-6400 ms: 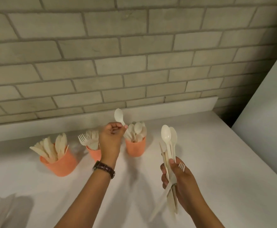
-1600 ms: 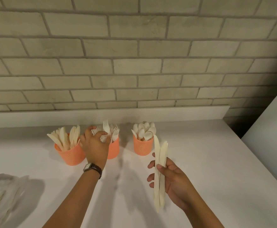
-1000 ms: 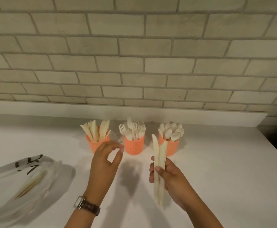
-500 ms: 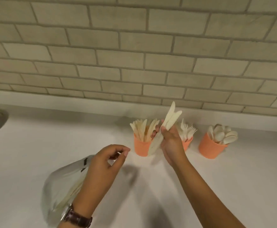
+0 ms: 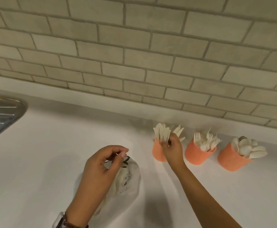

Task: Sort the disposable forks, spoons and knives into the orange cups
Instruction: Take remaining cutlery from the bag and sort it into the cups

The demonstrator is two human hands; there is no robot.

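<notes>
Three orange cups stand in a row by the wall: a knife cup point(image 5: 156, 153), a fork cup point(image 5: 197, 156) and a spoon cup point(image 5: 230, 161). My right hand point(image 5: 173, 149) is at the knife cup's rim and pinches the pale knives point(image 5: 161, 134) that stand in it. My left hand point(image 5: 100, 168) hovers with curled fingers over the mouth of a clear plastic bag point(image 5: 128, 176) that lies on the counter with more cutlery inside. Thumb and forefinger meet at the bag's top edge; whether they grip it is unclear.
The white counter point(image 5: 44, 153) runs along a brick wall point(image 5: 134, 55). A steel sink drainer point(image 5: 1, 116) sits at the far left. A watch is on my left wrist.
My right hand has lowered the knives into the left cup. My left hand has come over the plastic bag. The view has swung left and down.
</notes>
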